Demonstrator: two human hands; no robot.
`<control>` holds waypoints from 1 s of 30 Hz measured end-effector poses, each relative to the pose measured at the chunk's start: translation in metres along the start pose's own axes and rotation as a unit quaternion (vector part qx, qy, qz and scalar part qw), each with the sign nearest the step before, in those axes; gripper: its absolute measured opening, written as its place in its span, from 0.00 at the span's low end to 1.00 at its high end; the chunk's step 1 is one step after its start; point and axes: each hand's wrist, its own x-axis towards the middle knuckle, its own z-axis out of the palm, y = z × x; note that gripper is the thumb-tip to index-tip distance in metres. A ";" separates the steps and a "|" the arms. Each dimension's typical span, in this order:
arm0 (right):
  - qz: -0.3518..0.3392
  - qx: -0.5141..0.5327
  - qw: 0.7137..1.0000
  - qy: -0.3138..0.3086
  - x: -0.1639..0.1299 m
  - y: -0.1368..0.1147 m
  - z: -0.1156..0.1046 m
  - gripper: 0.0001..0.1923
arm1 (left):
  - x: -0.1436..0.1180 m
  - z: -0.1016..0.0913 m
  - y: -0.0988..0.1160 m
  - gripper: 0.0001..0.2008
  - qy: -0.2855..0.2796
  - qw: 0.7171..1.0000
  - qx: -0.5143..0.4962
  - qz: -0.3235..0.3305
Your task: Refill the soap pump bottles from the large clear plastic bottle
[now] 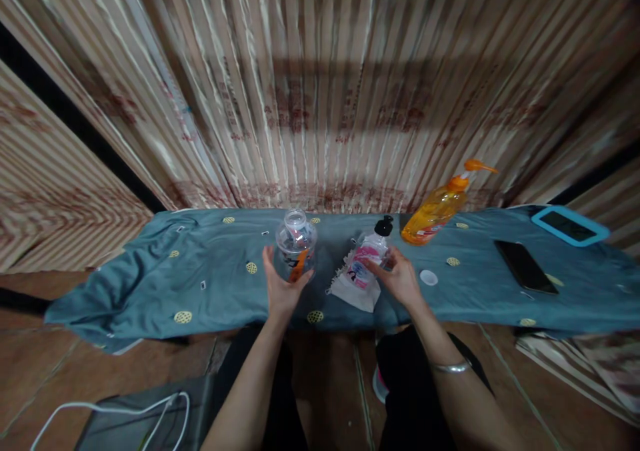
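My left hand (284, 284) is wrapped round a clear plastic bottle (296, 246) with an orange and dark label. The bottle stands upright and its mouth has no cap on it. My right hand (399, 276) has thumb and fingers round a clear pump bottle (369, 258) with a pink label and a black pump head. Beneath that bottle lies a whitish cloth (363, 296) with a frilled edge. A small white round cap (429, 278) rests on the fabric just right of my right hand.
A teal patterned cloth (215, 264) covers the narrow table. On the right are an orange pump bottle (433, 214), a dark phone (525, 266) and a blue-framed tablet (570, 226). Striped curtains (320, 91) hang behind. A white cable (125, 409) lies at lower left.
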 end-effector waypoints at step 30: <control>-0.086 0.197 0.973 0.086 0.020 -0.044 0.005 0.31 | -0.042 0.106 0.019 0.33 -0.328 0.943 0.003 -0.052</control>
